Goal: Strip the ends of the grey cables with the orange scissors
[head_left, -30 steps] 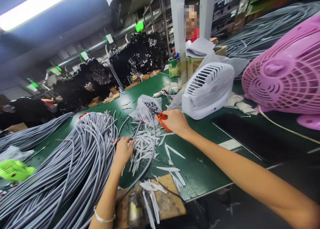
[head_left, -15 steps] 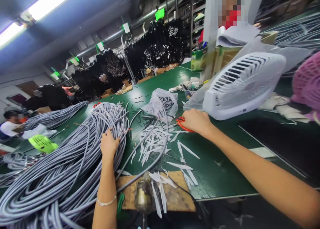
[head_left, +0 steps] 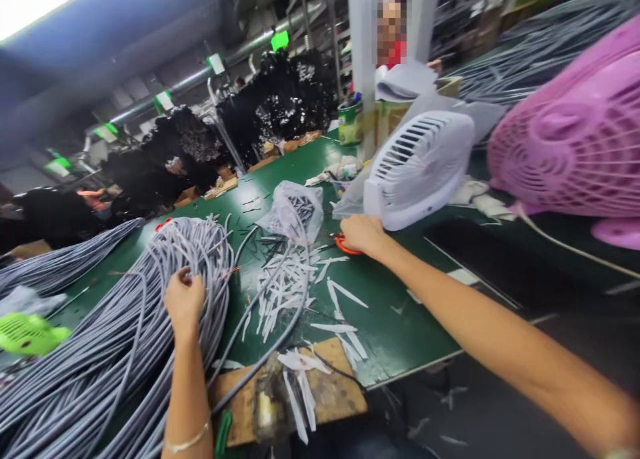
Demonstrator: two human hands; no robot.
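Note:
My left hand [head_left: 185, 302] is over a big bundle of grey cables [head_left: 135, 332], its fingers curled; whatever is between them, if anything, is hidden. Several cable ends near it show bare copper-coloured wires. Out to the right, my right hand [head_left: 364, 235] is closed around red-handled scissors [head_left: 347, 244] low over the green table [head_left: 400, 325]. Their short dark tips point left, toward a clear plastic bag [head_left: 295, 212] of small grey pieces. White strips [head_left: 283, 282] lie in a pile between my hands, and a loose grey cable [head_left: 295, 335] curves past them.
A white fan [head_left: 425, 165] stands just beyond my right hand, with a pink fan [head_left: 570, 132] farther right. At the front edge a metal device [head_left: 267, 405] sits on a wooden board [head_left: 340, 385]. A green fan [head_left: 30, 333] is at left. A person in red is behind the post.
The view has swung right, so most things appear farther left. My left hand has drawn slightly away from the copper wire ends. My right hand stays on the scissors.

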